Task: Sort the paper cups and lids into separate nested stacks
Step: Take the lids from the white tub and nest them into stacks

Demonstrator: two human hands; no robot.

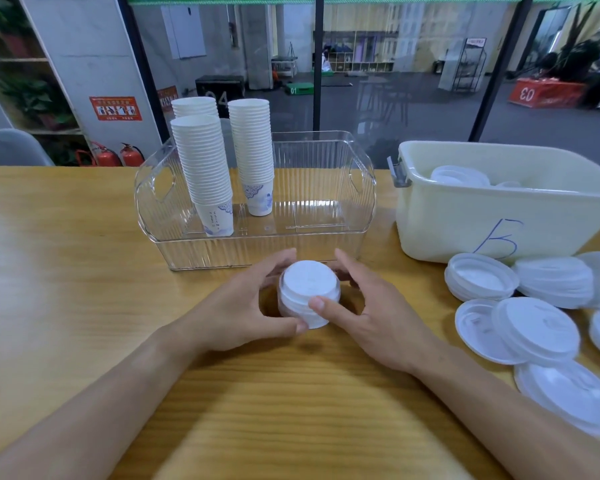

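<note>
Head view: lid stack (308, 293) seemingly cupped between both hands' grip.

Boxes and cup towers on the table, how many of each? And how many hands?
Cup towers: 3, front-left, back-left, right, all standing in the clear box.
Boxes: 2, clear box and cream tub.
Hands: 2, left hand and right hand, both holding a lid stack.
Total: 7.

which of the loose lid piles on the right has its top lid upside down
The white plastic lid pile nearest the cream bin: its top lid shows a hollow, rimmed underside, while the neighbouring lid piles show their tops.
</note>
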